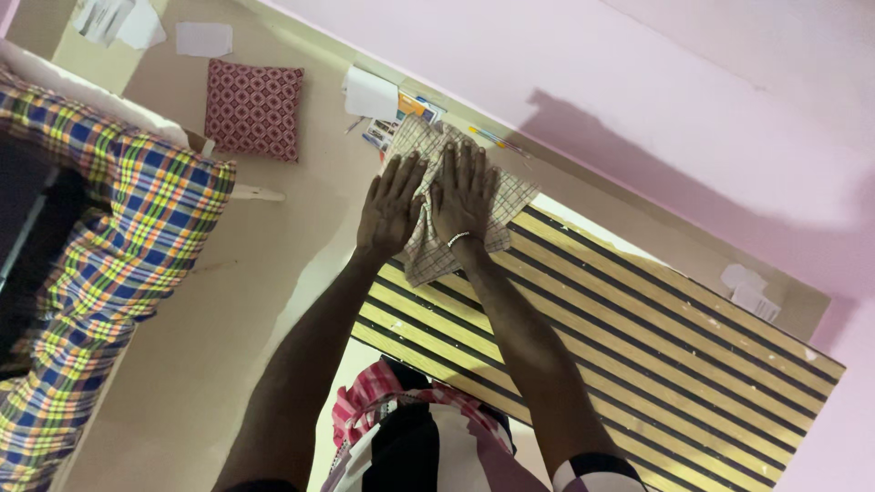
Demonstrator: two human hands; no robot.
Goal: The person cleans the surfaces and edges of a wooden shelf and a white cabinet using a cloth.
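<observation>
A beige checked cloth (510, 196) lies folded at the end of a yellow-and-black striped board (656, 346). My left hand (392, 208) rests flat on the cloth's left part, fingers spread. Beside it, my right hand (465, 191) presses flat on the cloth's middle, a thin bracelet on its wrist. Both palms lie on the fabric without gripping it. The cloth's far edge hangs past the board's end.
A red patterned cushion (253, 107) lies on the tan floor. A bed with a multicoloured plaid cover (109, 264) fills the left side. Papers and small packets (387, 105) sit along the pink wall (693, 100). More paper scraps (752, 292) lie beyond the board.
</observation>
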